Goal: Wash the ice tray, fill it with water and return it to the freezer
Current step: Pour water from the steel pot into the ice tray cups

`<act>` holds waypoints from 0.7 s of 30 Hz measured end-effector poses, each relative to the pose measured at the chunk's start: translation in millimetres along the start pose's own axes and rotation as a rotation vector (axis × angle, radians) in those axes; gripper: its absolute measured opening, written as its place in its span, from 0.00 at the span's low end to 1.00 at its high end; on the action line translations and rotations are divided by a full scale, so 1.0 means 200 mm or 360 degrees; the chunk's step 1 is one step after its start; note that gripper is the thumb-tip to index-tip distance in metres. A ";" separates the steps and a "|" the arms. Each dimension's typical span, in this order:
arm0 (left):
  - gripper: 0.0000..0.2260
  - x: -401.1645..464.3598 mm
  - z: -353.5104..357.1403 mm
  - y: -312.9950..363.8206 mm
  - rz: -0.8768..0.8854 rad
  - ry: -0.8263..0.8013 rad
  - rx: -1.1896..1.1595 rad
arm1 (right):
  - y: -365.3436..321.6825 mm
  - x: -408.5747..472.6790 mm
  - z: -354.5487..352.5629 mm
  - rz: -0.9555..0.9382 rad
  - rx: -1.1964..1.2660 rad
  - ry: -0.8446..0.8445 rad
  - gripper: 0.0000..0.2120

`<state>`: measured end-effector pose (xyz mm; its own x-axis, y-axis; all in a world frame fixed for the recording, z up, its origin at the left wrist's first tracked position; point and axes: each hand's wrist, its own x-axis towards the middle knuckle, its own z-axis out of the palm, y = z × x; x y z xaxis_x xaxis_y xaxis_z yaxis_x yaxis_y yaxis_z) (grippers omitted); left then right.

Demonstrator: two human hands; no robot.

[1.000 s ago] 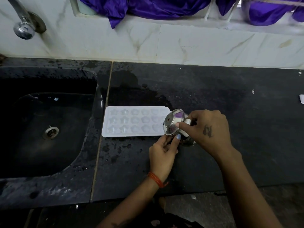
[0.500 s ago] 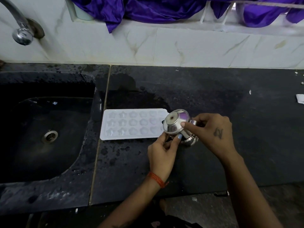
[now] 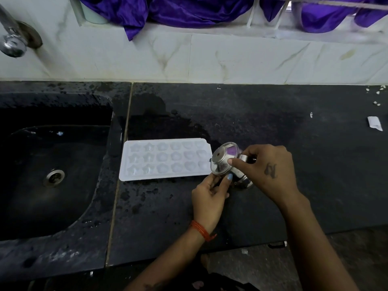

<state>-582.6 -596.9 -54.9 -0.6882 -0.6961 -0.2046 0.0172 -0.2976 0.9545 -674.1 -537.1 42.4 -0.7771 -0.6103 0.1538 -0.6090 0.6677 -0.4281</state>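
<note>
A white ice tray with star and flower shaped cells lies flat on the wet black counter, just right of the sink. A small steel pot is tipped on its side at the tray's right end, its round face turned toward the tray. My right hand grips the pot from the right and above. My left hand holds its lower rim from below, thumb against the metal. Whether water is in the cells cannot be told.
A black sink basin with a steel drain lies at the left, under a tap on the wall. Purple cloth hangs over the marble ledge behind. A white scrap lies at the far right of the counter.
The steel pot has shifted slightly right, from over the tray's right end to just beside it. Both hands keep their hold. The tray has not moved.
</note>
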 end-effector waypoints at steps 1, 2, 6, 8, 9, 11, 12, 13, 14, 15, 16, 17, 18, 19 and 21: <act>0.07 0.00 0.00 0.00 -0.0010 -0.0001 -0.0010 | 0.00 0.00 0.00 -0.0008 -0.0014 -0.0004 0.15; 0.07 0.00 0.01 0.00 -0.0019 -0.0002 -0.0017 | 0.00 0.01 0.00 -0.0016 -0.0029 -0.0005 0.16; 0.06 0.00 0.02 0.00 -0.0055 0.0003 -0.0066 | 0.00 0.01 -0.01 -0.0051 -0.0093 0.0012 0.16; 0.05 0.00 0.02 0.00 -0.0068 0.0001 -0.0095 | 0.00 0.01 -0.01 -0.0061 -0.0097 0.0015 0.15; 0.06 0.00 0.03 0.00 -0.0076 0.0001 -0.0105 | 0.00 0.01 -0.01 -0.0068 -0.0101 0.0016 0.15; 0.06 0.00 0.03 0.00 -0.0084 0.0002 -0.0110 | 0.00 0.01 -0.01 -0.0087 -0.0112 0.0025 0.15; 0.06 0.00 0.03 0.00 -0.0081 0.0001 -0.0107 | 0.00 0.01 -0.01 -0.0098 -0.0119 0.0029 0.15; 0.06 0.00 0.03 0.00 -0.0077 -0.0001 -0.0102 | 0.00 0.01 -0.01 -0.0112 -0.0126 0.0030 0.14; 0.06 0.00 0.03 0.00 -0.0073 -0.0001 -0.0100 | 0.00 0.01 -0.01 -0.0126 -0.0132 0.0030 0.14; 0.06 0.00 0.04 -0.01 -0.0071 0.0001 -0.0105 | 0.00 0.01 -0.01 -0.0140 -0.0134 0.0034 0.14; 0.06 0.00 0.04 -0.01 -0.0072 0.0003 -0.0112 | 0.00 0.02 -0.01 -0.0151 -0.0135 0.0040 0.14; 0.06 0.00 0.04 -0.01 -0.0072 0.0006 -0.0117 | 0.01 0.02 -0.01 -0.0161 -0.0140 0.0045 0.14; 0.06 0.00 0.04 -0.01 -0.0068 0.0010 -0.0117 | 0.01 0.02 -0.01 -0.0168 -0.0146 0.0047 0.15; 0.07 0.00 0.04 -0.01 -0.0061 0.0017 -0.0112 | 0.01 0.02 -0.01 -0.0172 -0.0147 0.0045 0.15; 0.07 0.00 0.05 -0.01 -0.0046 0.0024 -0.0101 | 0.02 0.02 -0.01 -0.0171 -0.0130 0.0034 0.15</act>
<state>-589.1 -590.0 -54.4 -0.6779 -0.6964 -0.2356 0.0440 -0.3583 0.9326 -680.2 -536.2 43.6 -0.7093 -0.6716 0.2140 -0.6992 0.6319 -0.3345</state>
